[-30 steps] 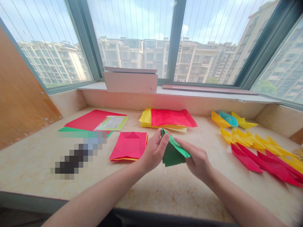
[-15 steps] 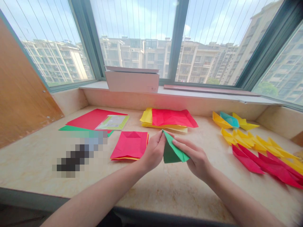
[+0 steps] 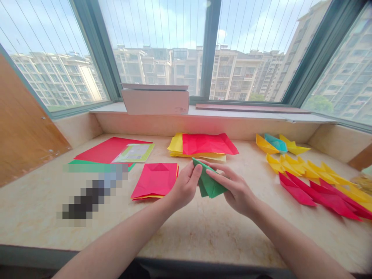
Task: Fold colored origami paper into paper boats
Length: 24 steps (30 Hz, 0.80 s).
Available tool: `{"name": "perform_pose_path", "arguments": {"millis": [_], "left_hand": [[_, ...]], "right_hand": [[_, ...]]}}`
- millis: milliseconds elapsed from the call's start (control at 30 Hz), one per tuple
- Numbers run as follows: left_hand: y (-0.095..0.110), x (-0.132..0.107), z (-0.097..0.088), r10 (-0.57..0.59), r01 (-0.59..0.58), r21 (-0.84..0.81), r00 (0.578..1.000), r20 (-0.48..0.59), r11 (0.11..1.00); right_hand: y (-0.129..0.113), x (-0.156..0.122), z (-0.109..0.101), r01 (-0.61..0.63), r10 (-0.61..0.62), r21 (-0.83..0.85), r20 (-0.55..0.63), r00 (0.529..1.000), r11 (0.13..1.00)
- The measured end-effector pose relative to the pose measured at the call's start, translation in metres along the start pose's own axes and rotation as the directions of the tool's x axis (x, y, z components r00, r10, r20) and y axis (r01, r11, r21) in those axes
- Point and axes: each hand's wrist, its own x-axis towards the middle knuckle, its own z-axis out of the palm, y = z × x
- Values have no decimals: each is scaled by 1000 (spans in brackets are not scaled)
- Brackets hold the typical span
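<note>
A partly folded sheet of green paper (image 3: 213, 184) is held up above the counter between both hands. My left hand (image 3: 187, 182) pinches its left corner, the thumb lying on the near face. On the other side, my right hand (image 3: 236, 188) grips the right edge with its fingers laid along the paper. Some of the fingers behind the sheet are hidden. Just left of my left hand lies a stack of creased red and yellow paper (image 3: 155, 180). Beyond the hands is another pile, with a creased red sheet (image 3: 209, 143) over yellow ones (image 3: 176, 145).
On the right stand rows of folded paper boats: several yellow (image 3: 302, 166), several red (image 3: 299, 188) and a blue one (image 3: 275, 143). Flat red sheets (image 3: 101, 150) and a clear packet (image 3: 133, 153) lie at the left, near a pixelated object (image 3: 87, 197). A white box (image 3: 155, 101) sits on the windowsill.
The green paper has turned and now shows a flap standing out at its lower left. My left thumb has come over onto its near face. The whole view has shifted slightly.
</note>
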Motion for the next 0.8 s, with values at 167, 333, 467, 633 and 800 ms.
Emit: {"name": "perform_pose_path", "arguments": {"millis": [167,333,467,633,800], "left_hand": [[-5,1,-1,49,-52,-58,997,-59,997],[-5,2,0,55,-79,-173,989,-138,982],[-3,3,0,153,-173,-118,975,-159,978],[-4,2,-1,240,-247,-41,962,-128,968],[-4,0,-1,264,-261,41,957,-120,965]], "right_hand": [[-3,3,-3,-54,65,109,-98,993,993],[-5,6,-9,-180,193,290,-17,981,940],[-3,5,-9,-277,281,432,57,958,858],[-4,6,-4,-288,325,477,7,946,830],[-7,6,0,-321,367,512,12,930,797]]}}
